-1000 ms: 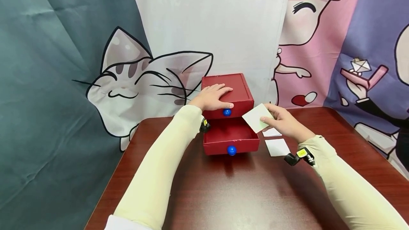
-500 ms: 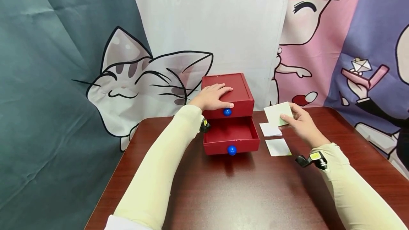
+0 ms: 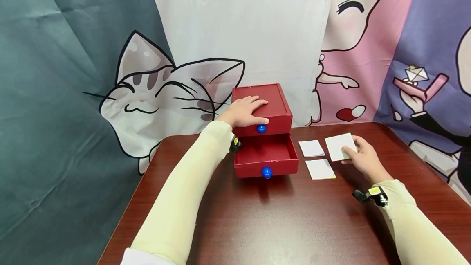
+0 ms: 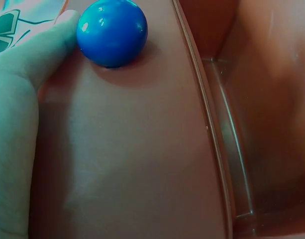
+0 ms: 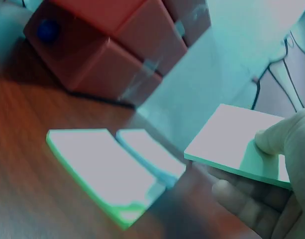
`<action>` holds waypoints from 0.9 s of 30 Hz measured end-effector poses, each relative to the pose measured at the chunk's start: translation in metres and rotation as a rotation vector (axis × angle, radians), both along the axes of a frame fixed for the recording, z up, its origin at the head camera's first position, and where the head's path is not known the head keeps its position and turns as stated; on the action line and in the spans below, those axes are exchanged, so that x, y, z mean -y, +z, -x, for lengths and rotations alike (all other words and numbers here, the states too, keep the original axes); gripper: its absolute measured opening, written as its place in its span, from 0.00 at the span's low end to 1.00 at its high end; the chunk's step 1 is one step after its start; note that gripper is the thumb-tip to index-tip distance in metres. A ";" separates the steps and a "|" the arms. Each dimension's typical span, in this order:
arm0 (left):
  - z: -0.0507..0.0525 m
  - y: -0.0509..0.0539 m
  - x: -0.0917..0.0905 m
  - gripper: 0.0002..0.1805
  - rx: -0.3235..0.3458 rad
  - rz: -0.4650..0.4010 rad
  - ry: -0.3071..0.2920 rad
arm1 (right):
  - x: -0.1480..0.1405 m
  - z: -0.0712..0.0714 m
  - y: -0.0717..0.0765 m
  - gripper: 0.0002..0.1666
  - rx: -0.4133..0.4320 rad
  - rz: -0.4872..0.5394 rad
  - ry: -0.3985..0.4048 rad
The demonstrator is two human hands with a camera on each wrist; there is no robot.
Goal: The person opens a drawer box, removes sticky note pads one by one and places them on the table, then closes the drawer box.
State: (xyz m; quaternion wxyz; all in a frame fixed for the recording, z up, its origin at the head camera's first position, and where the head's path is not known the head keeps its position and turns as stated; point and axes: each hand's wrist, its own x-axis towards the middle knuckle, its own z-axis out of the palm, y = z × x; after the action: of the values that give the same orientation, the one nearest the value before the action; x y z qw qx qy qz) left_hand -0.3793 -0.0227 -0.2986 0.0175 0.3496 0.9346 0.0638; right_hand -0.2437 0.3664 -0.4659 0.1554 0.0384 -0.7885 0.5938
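Observation:
My left hand rests spread on top of the red drawer box, its thumb beside the upper blue knob. The lower drawer is pulled out, and its inside shows bare red. To the right of the box, my right hand pinches a white square pad of paper between thumb and fingers, held above the table. In the right wrist view this pad looks thin, with a greenish edge. Beside it on the table lie two more paper pads, a farther one and a nearer one.
The brown wooden table reaches toward me in front of the box. A printed cloth backdrop with cartoon figures hangs behind it. Both wrists wear small black cameras, the right camera near the sleeve end.
My right hand has carried its pad from beside the open drawer to the right and lower, uncovering the farther pad on the table. The left hand has stayed on the box.

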 end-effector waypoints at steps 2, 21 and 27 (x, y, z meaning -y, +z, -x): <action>-0.001 0.000 0.000 0.44 0.001 -0.004 0.001 | -0.005 -0.004 -0.008 0.21 0.029 -0.013 -0.040; -0.003 -0.001 0.000 0.44 -0.014 -0.001 0.000 | -0.026 -0.023 -0.036 0.31 0.233 -0.677 -0.290; -0.003 0.000 0.001 0.43 -0.017 -0.007 -0.002 | -0.026 -0.025 -0.040 0.34 0.204 -0.777 -0.329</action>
State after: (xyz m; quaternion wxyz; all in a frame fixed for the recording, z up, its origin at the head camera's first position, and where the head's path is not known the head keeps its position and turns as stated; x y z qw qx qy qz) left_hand -0.3763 -0.0236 -0.2989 0.0086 0.3513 0.9340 0.0642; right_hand -0.2191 0.3922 -0.5058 0.1434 -0.0910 -0.9604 0.2209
